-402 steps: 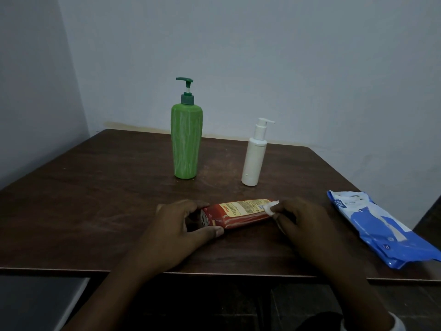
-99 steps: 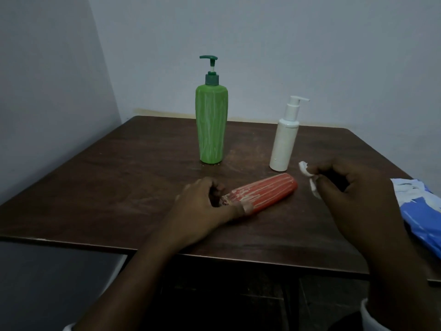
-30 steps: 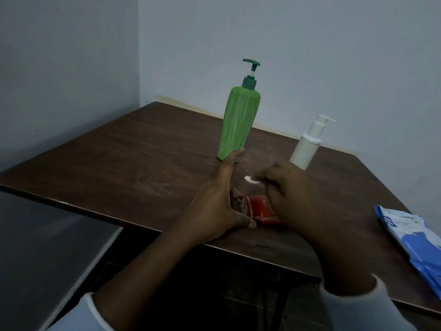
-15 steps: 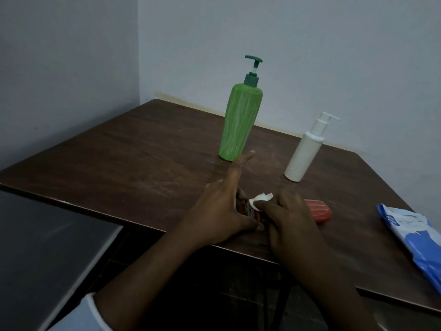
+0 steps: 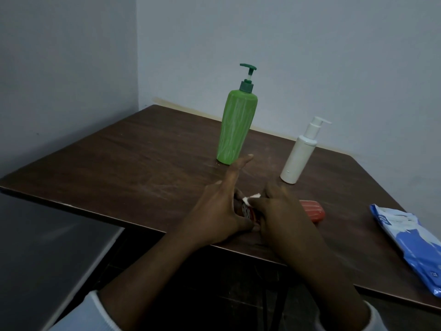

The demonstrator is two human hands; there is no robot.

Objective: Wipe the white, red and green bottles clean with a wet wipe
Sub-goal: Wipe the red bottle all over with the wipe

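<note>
Head view: one red bottle [image 5: 312, 210], one green [image 5: 235, 130], one white [image 5: 297, 158], seemingly one wipe [image 5: 251, 198].

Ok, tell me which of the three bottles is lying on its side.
The red bottle: it lies flat, held by the left hand, the right hand pressing a wet wipe on it. The green bottle and white bottle stand upright.

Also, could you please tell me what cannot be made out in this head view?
Head view throughout:
Red bottle: middle hidden by the right hand; only its ends show.
Wet wipe: only a white corner shows; the rest sits inside that grip.
Wipe packet: cut off by the right edge; print too small to read.
Left hand: its own back hides how its fingers meet the bottle.
</note>
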